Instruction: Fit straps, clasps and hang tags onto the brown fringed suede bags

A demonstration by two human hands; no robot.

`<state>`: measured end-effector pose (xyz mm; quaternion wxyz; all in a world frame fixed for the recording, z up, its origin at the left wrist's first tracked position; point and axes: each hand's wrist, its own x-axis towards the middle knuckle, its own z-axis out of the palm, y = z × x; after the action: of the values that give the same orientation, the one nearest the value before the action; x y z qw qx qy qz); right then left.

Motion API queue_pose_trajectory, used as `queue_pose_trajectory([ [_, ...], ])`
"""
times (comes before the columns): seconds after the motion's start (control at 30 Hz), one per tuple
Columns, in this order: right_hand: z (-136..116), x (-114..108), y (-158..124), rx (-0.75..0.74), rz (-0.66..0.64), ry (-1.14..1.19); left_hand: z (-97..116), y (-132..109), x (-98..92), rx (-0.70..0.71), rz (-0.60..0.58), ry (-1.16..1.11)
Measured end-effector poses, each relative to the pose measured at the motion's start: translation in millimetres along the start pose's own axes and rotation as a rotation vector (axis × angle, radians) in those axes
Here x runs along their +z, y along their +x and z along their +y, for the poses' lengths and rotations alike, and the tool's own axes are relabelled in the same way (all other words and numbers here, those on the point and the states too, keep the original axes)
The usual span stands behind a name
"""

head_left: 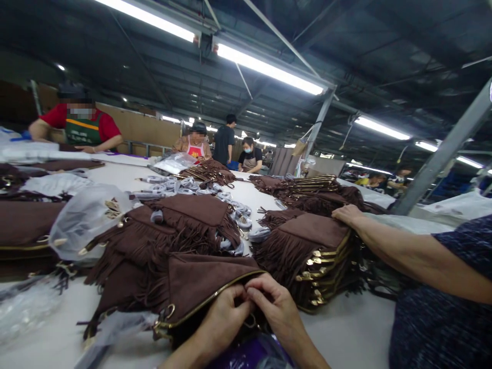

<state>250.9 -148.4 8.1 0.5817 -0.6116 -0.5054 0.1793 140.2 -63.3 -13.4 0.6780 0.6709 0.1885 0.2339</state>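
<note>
A dark brown fringed bag [209,279] with a gold zip along its edge lies in front of me, over more brown fringe. My left hand [226,315] is closed in a pinch at the zip's right end. Meeting it there, my right hand [274,302] is also closed, thumb and fingers pressed together. The fingers hide whatever small part they pinch. A metal ring [170,310] hangs at the zip's left end. Beneath my hands is something shiny and purple [253,353], partly covered.
Beside me on the right, a co-worker's hand [348,214] rests on a stack of fringed bags [307,233]. More brown bags [192,210], wrapped straps [184,185] and a clear plastic bag [90,223] lie on the white table [346,328]. Several people work farther back.
</note>
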Motion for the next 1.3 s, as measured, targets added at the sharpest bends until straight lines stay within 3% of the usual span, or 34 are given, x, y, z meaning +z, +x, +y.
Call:
queue_pose_trajectory([
  [0.13,9,-8,-2,0.077,0.02,0.108,-1,1,-4.6,-0.029,-0.034,-0.069],
  [0.23,18,-17,-6,0.176,0.071,0.128,-6,3,-5.7,-0.11,0.021,-0.14],
  [0.4,26,-21,-10,0.205,0.075,0.126,-10,2,-5.3,-0.215,0.043,-0.128],
  [0.8,22,-21,-15,-0.027,0.01,-0.061,-3,0,-3.3,0.013,0.014,0.088],
  [1.03,18,-18,-17,-0.056,0.008,-0.148,7,-4,-1.2,0.046,0.013,0.226],
  [1.3,20,-19,-16,-0.131,-0.065,-0.323,1,-4,-3.5,0.06,-0.027,0.369],
])
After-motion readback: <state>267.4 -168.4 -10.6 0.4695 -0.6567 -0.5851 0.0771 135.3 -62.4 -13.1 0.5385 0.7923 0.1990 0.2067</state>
